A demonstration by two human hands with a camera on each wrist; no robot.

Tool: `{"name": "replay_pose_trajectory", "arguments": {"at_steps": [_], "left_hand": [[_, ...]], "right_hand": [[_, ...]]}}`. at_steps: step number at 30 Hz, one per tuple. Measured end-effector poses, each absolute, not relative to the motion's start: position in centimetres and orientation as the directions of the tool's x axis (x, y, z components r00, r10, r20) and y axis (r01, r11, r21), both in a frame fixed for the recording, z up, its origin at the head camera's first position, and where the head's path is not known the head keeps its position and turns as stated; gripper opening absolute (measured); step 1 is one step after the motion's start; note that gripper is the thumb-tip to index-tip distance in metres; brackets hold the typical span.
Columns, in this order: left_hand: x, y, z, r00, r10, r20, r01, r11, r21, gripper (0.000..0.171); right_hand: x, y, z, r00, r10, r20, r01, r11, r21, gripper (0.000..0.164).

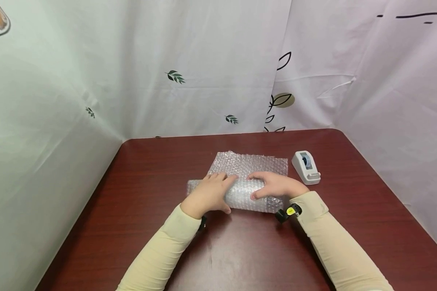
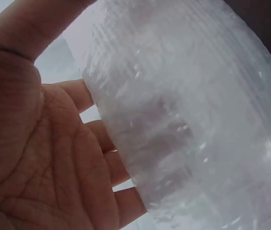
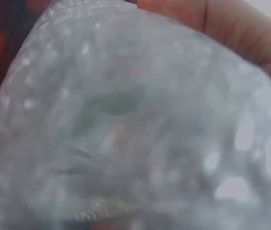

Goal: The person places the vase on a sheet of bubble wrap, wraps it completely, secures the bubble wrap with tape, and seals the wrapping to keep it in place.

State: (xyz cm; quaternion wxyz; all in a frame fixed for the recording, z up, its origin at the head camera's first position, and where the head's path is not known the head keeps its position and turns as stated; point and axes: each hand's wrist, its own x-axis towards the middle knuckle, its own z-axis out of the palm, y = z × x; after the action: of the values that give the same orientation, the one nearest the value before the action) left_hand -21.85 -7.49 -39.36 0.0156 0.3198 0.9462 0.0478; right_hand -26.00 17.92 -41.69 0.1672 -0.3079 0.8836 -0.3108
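Observation:
A roll of clear bubble wrap (image 1: 243,195) lies crosswise on the table, with something indistinct and pale showing through its layers. Behind it, a loose flat part of the bubble wrap (image 1: 256,163) spreads toward the back. My left hand (image 1: 212,193) grips the roll's left part, thumb on the near side and fingers over the far side. In the left wrist view those fingers (image 2: 107,136) pass behind the wrap. On the right part, my right hand (image 1: 276,184) holds the roll between thumb and fingers. The right wrist view is mostly filled by blurred wrap (image 3: 125,120).
A white tape dispenser (image 1: 306,168) stands on the dark red table (image 1: 145,169), just right of the bubble wrap. White printed curtains (image 1: 204,48) enclose the table at the back and on both sides.

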Motion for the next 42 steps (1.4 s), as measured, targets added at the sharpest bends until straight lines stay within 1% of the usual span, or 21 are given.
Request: {"name": "replay_pose_trajectory", "arguments": {"at_steps": [6,10,14,20,25,28,33,38,42], "left_hand": [[-22.0,-7.3,-39.7,-0.791,0.612,0.003,0.61,0.789,0.079,0.098],[-22.1,-7.2,-39.9,-0.79,0.612,0.005,0.611,0.788,0.073,0.102],[-22.3,-7.2,-40.2,-0.785,0.62,0.015,0.618,0.78,0.097,0.101],[-23.1,-7.5,-40.5,-0.764,0.645,0.019,0.64,0.754,0.149,0.093],[-23.6,-7.9,-40.9,-0.757,0.653,0.022,0.644,0.741,0.191,0.093],[-23.9,-8.1,-41.1,-0.761,0.649,0.015,0.635,0.74,0.221,0.092],[-24.3,-8.3,-41.1,-0.768,0.641,-0.006,0.615,0.74,0.273,0.087],[-24.7,-8.5,-41.3,-0.768,0.64,-0.015,0.611,0.74,0.28,0.085],[-25.1,-8.6,-41.5,-0.769,0.639,-0.016,0.612,0.744,0.269,0.085]], "right_hand": [[-26.1,18.0,-41.7,-0.764,-0.625,-0.162,-0.368,0.628,-0.686,0.073],[-26.2,18.0,-41.9,-0.772,-0.61,-0.179,-0.32,0.617,-0.719,0.074],[-26.3,18.1,-42.1,-0.774,-0.604,-0.192,-0.28,0.597,-0.751,0.073],[-26.3,18.3,-41.8,-0.761,-0.618,-0.195,-0.275,0.581,-0.766,0.07],[-26.3,18.7,-41.5,-0.762,-0.618,-0.193,-0.316,0.616,-0.721,0.069],[-26.2,18.8,-41.1,-0.782,-0.604,-0.154,-0.37,0.649,-0.665,0.067],[-26.0,18.9,-40.3,-0.811,-0.584,-0.006,-0.484,0.678,-0.554,0.06],[-25.7,18.7,-39.7,-0.787,-0.595,0.162,-0.594,0.66,-0.459,0.045],[-25.1,18.1,-39.1,-0.756,-0.614,0.226,-0.647,0.652,-0.395,0.036]]}}
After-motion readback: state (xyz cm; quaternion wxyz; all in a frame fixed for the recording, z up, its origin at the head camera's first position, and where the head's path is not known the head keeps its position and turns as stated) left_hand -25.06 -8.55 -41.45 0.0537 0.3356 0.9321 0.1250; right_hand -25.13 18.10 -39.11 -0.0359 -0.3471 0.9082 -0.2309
